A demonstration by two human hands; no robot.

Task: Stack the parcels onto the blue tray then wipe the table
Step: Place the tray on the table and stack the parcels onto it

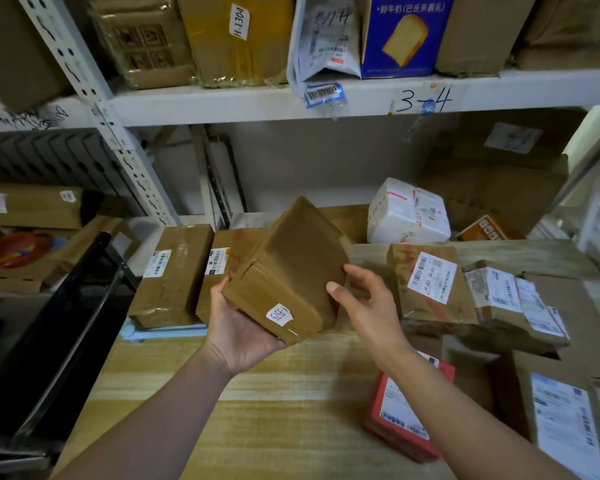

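Wooden worktop (274, 393), shelves (257, 100) behind. Stacking: left hand (243, 329) grips taped parcel (291, 265), right hand (364, 306) spread beside. Next: onto blue tray (167, 333), ten o'clock.

A brown taped parcel (288, 271) with a handwritten white sticker is tilted in the air above the table (291, 393). Two brown labelled parcels (172, 275) lie side by side on the blue tray (163, 333) at the table's left; a red parcel (402, 420) lies at its right
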